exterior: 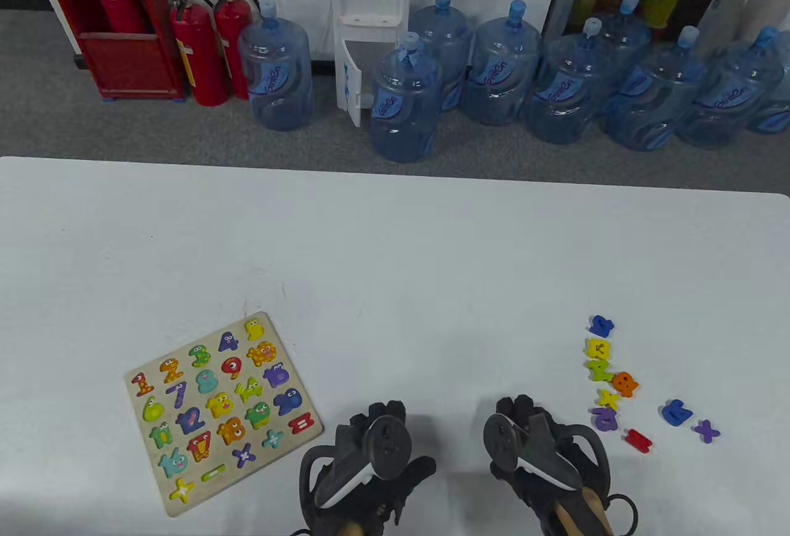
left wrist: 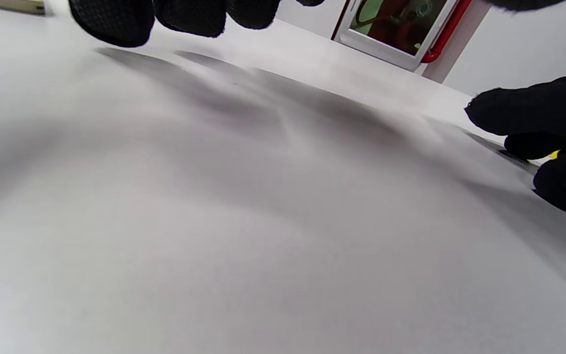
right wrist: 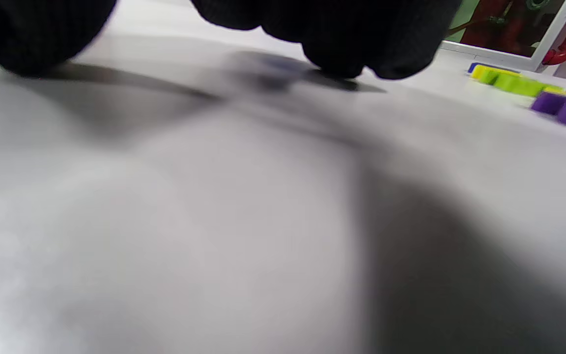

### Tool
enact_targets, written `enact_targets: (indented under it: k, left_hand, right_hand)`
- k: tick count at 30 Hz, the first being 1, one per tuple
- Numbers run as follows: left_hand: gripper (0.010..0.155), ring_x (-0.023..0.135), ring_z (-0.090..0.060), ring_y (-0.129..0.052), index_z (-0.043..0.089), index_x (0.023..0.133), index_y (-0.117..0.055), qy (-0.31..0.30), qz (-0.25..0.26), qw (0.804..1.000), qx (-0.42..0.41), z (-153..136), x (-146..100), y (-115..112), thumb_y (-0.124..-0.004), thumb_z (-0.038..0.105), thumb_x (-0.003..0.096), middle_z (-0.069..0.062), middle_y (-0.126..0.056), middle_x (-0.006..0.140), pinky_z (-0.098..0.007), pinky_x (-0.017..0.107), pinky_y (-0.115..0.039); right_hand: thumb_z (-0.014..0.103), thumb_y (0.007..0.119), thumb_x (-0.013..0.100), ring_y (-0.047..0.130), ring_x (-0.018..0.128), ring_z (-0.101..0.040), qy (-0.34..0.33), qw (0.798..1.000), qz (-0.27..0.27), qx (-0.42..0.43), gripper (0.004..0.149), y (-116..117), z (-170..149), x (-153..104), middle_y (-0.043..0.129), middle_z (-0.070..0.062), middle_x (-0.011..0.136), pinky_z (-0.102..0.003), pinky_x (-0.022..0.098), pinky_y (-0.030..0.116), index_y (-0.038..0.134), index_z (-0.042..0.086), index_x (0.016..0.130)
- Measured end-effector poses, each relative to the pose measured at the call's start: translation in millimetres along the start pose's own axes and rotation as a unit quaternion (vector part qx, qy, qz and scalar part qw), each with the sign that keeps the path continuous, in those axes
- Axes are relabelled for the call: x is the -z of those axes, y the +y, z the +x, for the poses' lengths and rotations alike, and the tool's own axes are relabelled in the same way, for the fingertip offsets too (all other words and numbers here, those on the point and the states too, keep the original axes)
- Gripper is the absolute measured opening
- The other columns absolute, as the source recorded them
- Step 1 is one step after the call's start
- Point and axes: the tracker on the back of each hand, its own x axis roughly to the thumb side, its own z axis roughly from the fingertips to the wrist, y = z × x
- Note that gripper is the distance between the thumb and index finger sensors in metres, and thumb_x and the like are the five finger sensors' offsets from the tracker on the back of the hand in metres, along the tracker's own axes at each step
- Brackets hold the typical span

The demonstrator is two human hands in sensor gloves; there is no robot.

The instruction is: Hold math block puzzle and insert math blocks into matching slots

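Beyond the white tabletop (exterior: 395,239) lies grey carpet (exterior: 74,122). Against the far wall stand a red extinguisher cabinet (exterior: 108,23) and two red fire extinguishers (exterior: 213,45) beside it — then a white water dispenser (exterior: 370,17), its lower door ajar — and a cluster of blue water jugs (exterior: 524,79) around it.

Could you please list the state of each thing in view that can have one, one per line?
puzzle board: flat on the table, rotated, untouched.
loose blocks: scattered flat on the table to the right, outside the board.
left hand: over the table beside the board, holding nothing.
right hand: over the table left of the loose blocks, holding nothing.
water dispenser: lower door ajar.
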Motion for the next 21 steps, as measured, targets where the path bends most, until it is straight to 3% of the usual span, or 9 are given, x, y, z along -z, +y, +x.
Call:
enact_targets:
  k: [7, 12, 16, 21]
  left_hand:
    - [0.091, 0.108, -0.045, -0.047, 0.022, 0.111, -0.033, -0.005, -0.003, 1.0, 0.011, 2.3, -0.2, 0.0, -0.06, 0.068, 0.038, -0.009, -0.035, 0.115, -0.065, 0.073, -0.06]
    - [0.091, 0.108, -0.046, -0.049, 0.022, 0.111, -0.035, 0.045, 0.062, 0.994, 0.081, -6.6, -7.9, 23.1, -0.061, 0.068, 0.0378, -0.009, -0.037, 0.115, -0.065, 0.073, -0.06]
    - [0.09, 0.109, -0.045, -0.049, 0.023, 0.112, -0.036, 0.123, 0.067, 0.981, 0.133, -41.2, -18.5, 45.5, -0.061, 0.068, 0.0378, -0.008, -0.038, 0.116, -0.065, 0.073, -0.06]
    - [0.091, 0.112, -0.044, -0.043, 0.026, 0.112, -0.036, 0.216, 0.035, 0.964, 0.148, -110.4, -28.3, 55.9, -0.062, 0.069, 0.0365, -0.006, -0.034, 0.117, -0.067, 0.074, -0.057]
  right_hand:
    - [0.052, 0.071, 0.022, 0.059, 0.093, -0.034, 0.001, 1.0, -0.012, 0.013, 0.091, -2.7, -2.1, -0.8, 0.038, -0.016, 0.102, -0.046, 0.065, 0.064, 0.039, 0.018, 0.1]
    - [0.049, 0.072, 0.023, 0.057, 0.094, -0.033, -0.01, 0.992, -0.109, 0.062, 0.087, -27.7, -15.4, -9.9, 0.038, -0.012, 0.104, -0.048, 0.067, 0.062, 0.042, 0.021, 0.1]
    - [0.043, 0.072, 0.028, 0.059, 0.095, -0.033, 0.041, 0.99, -0.129, 0.047, 0.079, -35.1, -46.0, -16.0, 0.043, -0.009, 0.105, -0.049, 0.068, 0.062, 0.047, 0.023, 0.1]
    - [0.034, 0.075, 0.031, 0.061, 0.095, -0.033, 0.127, 0.99, -0.065, 0.015, 0.071, -20.3, -91.9, -7.6, 0.049, -0.006, 0.105, -0.051, 0.068, 0.061, 0.053, 0.025, 0.098]
